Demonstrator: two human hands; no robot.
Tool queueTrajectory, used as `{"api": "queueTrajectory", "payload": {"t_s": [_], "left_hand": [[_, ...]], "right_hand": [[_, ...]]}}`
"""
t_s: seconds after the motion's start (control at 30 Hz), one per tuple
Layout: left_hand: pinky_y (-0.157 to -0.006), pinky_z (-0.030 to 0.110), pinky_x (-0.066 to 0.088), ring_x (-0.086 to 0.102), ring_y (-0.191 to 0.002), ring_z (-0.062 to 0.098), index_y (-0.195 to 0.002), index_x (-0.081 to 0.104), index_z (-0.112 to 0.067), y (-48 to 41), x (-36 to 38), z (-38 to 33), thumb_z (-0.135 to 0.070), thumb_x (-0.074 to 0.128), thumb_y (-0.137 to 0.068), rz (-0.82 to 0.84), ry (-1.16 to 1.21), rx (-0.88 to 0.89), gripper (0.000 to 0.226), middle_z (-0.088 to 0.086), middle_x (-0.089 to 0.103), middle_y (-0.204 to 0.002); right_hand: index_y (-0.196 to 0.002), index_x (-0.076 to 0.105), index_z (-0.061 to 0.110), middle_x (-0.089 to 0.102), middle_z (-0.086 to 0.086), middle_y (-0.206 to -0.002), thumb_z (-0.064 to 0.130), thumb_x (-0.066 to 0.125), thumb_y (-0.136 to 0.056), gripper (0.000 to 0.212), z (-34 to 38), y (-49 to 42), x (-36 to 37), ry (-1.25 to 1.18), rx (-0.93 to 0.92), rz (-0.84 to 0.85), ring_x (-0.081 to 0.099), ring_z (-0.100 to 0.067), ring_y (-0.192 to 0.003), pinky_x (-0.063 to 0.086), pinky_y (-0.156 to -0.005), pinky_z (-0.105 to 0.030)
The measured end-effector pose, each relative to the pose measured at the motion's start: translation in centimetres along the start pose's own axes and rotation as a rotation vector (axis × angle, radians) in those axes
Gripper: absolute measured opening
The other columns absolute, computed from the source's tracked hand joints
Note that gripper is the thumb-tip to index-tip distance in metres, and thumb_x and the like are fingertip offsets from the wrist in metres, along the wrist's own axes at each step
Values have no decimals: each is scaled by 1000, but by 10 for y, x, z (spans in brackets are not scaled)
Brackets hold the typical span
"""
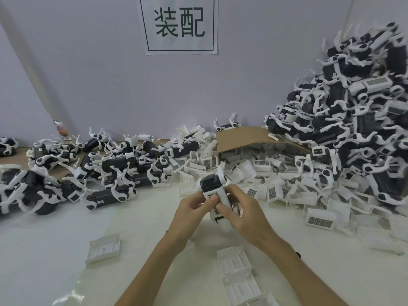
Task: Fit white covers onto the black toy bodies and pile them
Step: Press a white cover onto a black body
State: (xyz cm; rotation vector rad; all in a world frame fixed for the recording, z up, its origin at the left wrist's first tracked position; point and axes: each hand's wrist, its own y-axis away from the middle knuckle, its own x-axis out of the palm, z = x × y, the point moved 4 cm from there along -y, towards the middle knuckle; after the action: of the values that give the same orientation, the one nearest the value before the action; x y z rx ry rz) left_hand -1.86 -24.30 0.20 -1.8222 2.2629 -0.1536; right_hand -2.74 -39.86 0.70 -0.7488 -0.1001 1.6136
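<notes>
Both my hands hold one black toy body (210,182) with a white cover (221,196) lying on its top, above the middle of the table. My left hand (192,212) grips it from the left, thumb on the cover's dotted panel. My right hand (244,214) grips it from the right, thumb pressing the cover. Loose white covers (273,186) spill from a tipped cardboard box (245,134). Black toy bodies with white legs (106,173) lie scattered at the left. A tall pile of toys (362,111) rises at the right.
Three white covers lie near me: one (103,248) at the left, two (236,260) (241,288) between my forearms. A paper sign (179,24) hangs on the wall behind. The table has a white sheet (55,239) over it.
</notes>
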Motion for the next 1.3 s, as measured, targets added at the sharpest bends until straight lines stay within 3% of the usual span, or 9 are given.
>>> {"api": "queueTrajectory", "payload": {"t_s": [0.1,0.17,0.3,0.47,0.7,0.97,1.17,1.27,1.3], "left_hand": [[-79,15,50,70,-98,1,-101,74,-49,0,3,-2,-54,62,-85,25,-28,28,20,-15,76,-103],[-84,17,52,71,-98,7,-100,75,-47,0,5,-3,-52,63,-87,51,-60,45,18,-14,76,-103],[-84,18,52,69,-93,5,-101,74,-46,0,4,-3,-40,71,-91,101,-93,49,12,-14,76,-103],[-80,24,57,67,-96,16,-115,68,-32,-1,7,4,-26,80,-78,164,-119,26,39,-11,74,-106],[-73,16,51,61,-79,2,-107,70,-31,-3,3,9,-17,80,-84,119,-169,27,29,-20,72,-90],[-73,15,51,60,-79,1,-108,69,-38,-2,6,5,-36,77,-75,110,-134,45,34,-20,72,-93],[-74,14,51,62,-80,0,-109,68,-39,-1,6,4,-39,73,-79,115,-140,42,31,-20,72,-99],[-73,12,48,63,-78,-2,-99,70,-44,0,6,1,-34,67,-95,93,-147,47,12,-18,73,-94],[-72,11,47,62,-76,-2,-95,70,-46,0,5,1,-31,63,-99,77,-149,52,17,-18,72,-90]], "right_hand": [[-110,64,37,73,11,-94,56,51,-92,29,0,2,-2,-57,39,-2,68,-9,-88,51,-72,-18],[-100,68,35,73,11,-89,64,49,-87,37,-2,2,-3,-45,82,-40,68,-6,-86,50,-71,-17],[-88,68,28,72,9,-79,70,44,-85,48,-6,0,-3,57,73,-105,67,-7,-75,52,-68,-28],[-78,60,35,67,17,-70,70,42,-88,41,-6,-1,-6,83,54,-137,63,-3,-64,43,-56,-15],[-100,64,33,73,15,-89,66,52,-83,39,-12,-1,-2,26,131,-5,68,-4,-80,47,-67,-14],[-110,64,26,75,10,-93,52,54,-90,35,-9,-1,-4,52,132,-16,71,-9,-87,57,-77,-37],[-110,66,24,74,10,-92,50,56,-89,34,-7,0,-5,17,131,-16,70,-6,-85,53,-72,-21],[-109,66,28,74,11,-94,47,55,-89,29,-7,-1,-4,-77,169,9,69,-6,-88,51,-72,-16],[-111,65,30,74,11,-97,45,55,-90,27,-8,0,-3,-119,184,28,70,-6,-91,52,-74,-17]]}}
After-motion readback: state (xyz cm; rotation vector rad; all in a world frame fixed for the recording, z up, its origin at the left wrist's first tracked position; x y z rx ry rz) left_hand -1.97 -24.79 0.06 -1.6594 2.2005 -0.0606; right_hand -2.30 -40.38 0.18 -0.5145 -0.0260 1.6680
